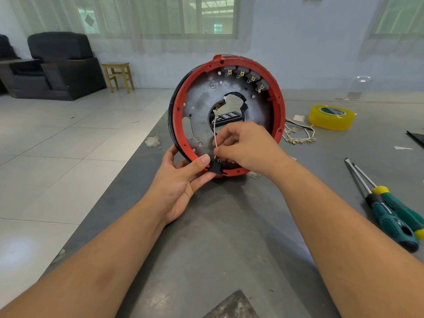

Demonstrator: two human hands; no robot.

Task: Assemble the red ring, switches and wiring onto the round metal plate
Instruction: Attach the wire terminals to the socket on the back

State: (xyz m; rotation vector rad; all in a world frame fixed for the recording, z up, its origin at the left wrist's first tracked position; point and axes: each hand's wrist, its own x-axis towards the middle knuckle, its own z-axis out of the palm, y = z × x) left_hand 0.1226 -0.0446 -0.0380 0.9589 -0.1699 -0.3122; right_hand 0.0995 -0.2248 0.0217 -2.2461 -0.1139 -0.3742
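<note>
A: State the grip of each hand.
B: The left hand (183, 180) holds the lower rim of the red ring (278, 92), thumb on its near face beside a black switch (215, 167) seated at the bottom. The right hand (247, 145) pinches a thin white wire (214, 131) just above that switch.

A: Where is the assembly?
B: The round metal plate (202, 97), set inside the ring, stands on edge on the bench (229, 237), near its left edge. Four switches (245, 78) sit along the upper rim.

A: What lies on the right side of the bench?
B: Two green-handled screwdrivers (394, 216) lie nearest. Farther back are a bundle of white wires (300, 136) and a yellow tape roll (330, 117).
</note>
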